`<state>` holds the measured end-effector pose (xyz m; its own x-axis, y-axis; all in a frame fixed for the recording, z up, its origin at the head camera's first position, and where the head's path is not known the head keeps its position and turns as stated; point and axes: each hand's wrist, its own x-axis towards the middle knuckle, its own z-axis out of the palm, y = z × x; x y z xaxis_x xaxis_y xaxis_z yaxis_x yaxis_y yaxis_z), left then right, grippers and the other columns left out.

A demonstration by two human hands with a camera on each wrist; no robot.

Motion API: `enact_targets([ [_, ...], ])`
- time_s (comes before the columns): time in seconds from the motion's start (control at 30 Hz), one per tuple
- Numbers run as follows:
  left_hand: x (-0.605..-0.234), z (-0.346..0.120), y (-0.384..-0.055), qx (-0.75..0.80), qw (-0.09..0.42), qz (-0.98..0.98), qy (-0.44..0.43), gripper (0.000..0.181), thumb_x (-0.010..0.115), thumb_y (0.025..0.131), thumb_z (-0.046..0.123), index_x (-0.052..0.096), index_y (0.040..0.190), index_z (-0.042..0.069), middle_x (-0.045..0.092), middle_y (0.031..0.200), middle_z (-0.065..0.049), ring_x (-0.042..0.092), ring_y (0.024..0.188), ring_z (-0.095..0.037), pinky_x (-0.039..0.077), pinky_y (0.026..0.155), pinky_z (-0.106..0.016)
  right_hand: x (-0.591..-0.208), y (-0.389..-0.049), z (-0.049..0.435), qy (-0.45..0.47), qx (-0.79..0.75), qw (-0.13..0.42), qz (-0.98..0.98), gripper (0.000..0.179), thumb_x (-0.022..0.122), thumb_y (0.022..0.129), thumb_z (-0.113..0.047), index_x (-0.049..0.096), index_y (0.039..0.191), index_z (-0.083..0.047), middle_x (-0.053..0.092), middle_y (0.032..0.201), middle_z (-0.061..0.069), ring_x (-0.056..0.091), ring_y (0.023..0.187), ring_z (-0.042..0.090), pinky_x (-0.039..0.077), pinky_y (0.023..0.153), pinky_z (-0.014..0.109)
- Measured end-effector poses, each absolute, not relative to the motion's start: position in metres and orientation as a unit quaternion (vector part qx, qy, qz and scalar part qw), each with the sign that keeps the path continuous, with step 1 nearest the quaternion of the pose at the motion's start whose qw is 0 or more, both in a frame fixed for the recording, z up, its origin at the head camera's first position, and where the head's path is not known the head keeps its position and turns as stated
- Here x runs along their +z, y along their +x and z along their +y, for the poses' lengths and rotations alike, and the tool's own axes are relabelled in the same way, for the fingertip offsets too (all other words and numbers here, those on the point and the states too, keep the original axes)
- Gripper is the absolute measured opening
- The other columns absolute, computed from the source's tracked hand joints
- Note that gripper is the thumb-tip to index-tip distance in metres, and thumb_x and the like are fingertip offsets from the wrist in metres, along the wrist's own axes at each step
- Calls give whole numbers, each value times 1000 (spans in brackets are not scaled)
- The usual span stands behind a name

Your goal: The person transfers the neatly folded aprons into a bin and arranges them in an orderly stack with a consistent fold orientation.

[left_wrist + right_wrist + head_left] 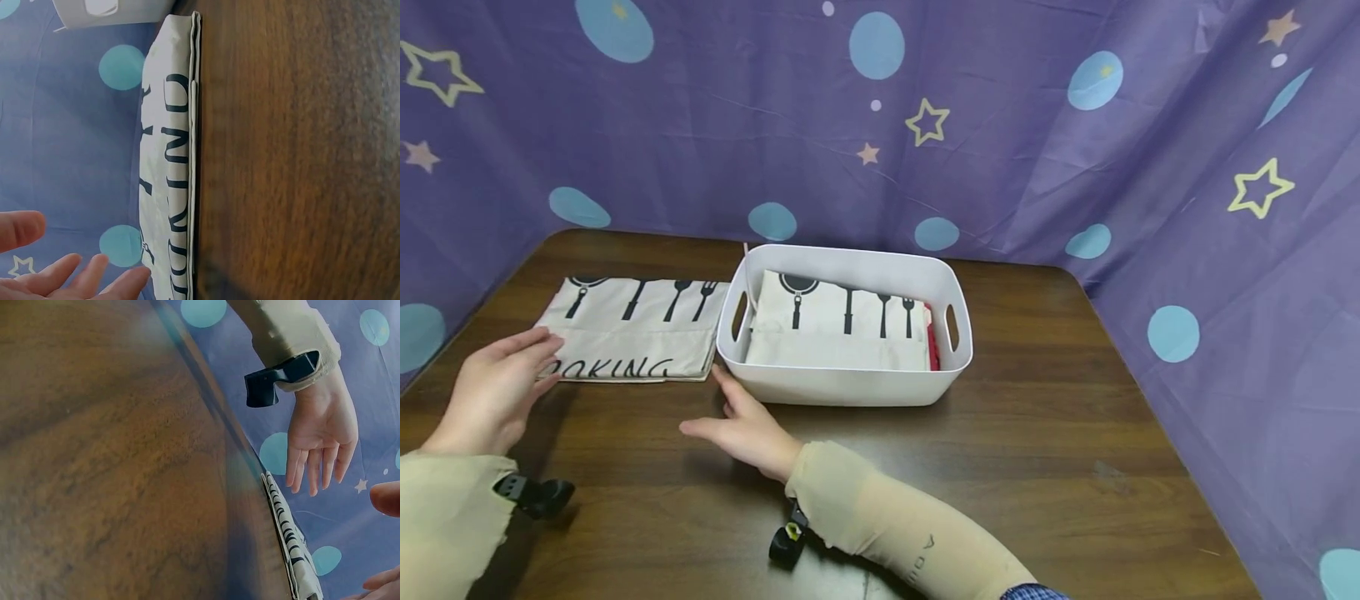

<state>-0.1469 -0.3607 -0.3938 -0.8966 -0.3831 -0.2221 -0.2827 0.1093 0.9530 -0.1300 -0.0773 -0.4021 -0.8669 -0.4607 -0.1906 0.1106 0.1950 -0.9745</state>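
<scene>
A folded cream cloth (625, 333), printed with black kitchen utensils and the letters "OOKING", lies flat on the table left of a white basket (850, 387). My left hand (497, 387) is at the cloth's left front corner, fingers extended and overlapping its edge in the head view. In the right wrist view the left hand (325, 437) shows straight fingers and an unoccupied palm. My right hand (748, 429) holds nothing, thumb and fingers spread, fingertips close to the cloth's right front corner and the basket's left end. A second folded cloth (838, 346) with similar prints lies inside the basket.
Something red (933, 342) shows beside the cloth at the basket's right end. The basket has oval handle holes in both ends. A purple curtain (1000, 125) with stars and dots hangs behind and beside the brown wooden table (1037, 450).
</scene>
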Motion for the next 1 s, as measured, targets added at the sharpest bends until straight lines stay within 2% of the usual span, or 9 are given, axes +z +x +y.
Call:
enact_targets([
  [0.03,-388,-355,-145,-617,33,-751,232,72,48,103,36,11,159,9,14,165,4,16,149,-6,30,117,-21,-403,-130,-78,-116,-622,227,741,80,74,87,-18,33,155,-23,31,160,-10,41,142,27,34,115,23],
  [0.1,-386,-352,-144,-611,32,-753,243,73,48,102,37,11,159,8,12,165,2,15,149,-6,30,118,-22,-405,-130,-79,-113,-619,221,745,80,74,86,-19,34,155,-22,33,159,-9,41,141,29,35,114,24],
  [0.13,-377,-344,-140,-598,26,-760,253,70,43,104,34,9,158,6,8,166,0,12,150,-8,25,122,-28,-405,-130,-80,-111,-617,219,748,80,74,86,-19,34,155,-22,34,159,-9,41,141,28,35,114,24],
  [0.17,-377,-344,-140,-582,20,-770,259,70,41,104,35,8,158,6,4,167,-2,11,151,-10,22,124,-33,-406,-131,-80,-111,-616,216,749,80,74,86,-19,34,155,-21,34,158,-8,41,142,27,35,115,25],
  [0.27,-379,-347,-142,-572,15,-773,273,69,39,104,35,7,159,6,1,167,-6,9,152,-15,22,124,-38,-408,-133,-84,-108,-612,208,755,80,75,85,-19,35,155,-19,34,159,-7,37,144,19,32,116,24],
  [0.43,-380,-353,-144,-549,18,-779,303,68,36,104,35,6,159,8,0,167,-9,7,153,-21,22,124,-43,-407,-137,-93,-119,-599,192,768,84,75,85,-22,31,156,-19,27,162,-5,27,146,7,26,117,20],
  [0.67,-382,-362,-145,-539,16,-771,338,68,36,104,38,6,159,13,0,168,-7,15,151,-27,24,123,-43,-403,-142,-102,-113,-571,196,790,85,74,86,-29,27,157,-23,28,162,-4,29,146,9,28,117,22],
  [1.0,-380,-368,-151,-538,21,-773,337,69,36,104,35,4,159,8,-3,167,-13,13,149,-44,17,123,-54,-406,-146,-108,-94,-560,180,803,84,75,85,-29,31,156,-25,38,157,-4,38,141,9,32,113,20],
])
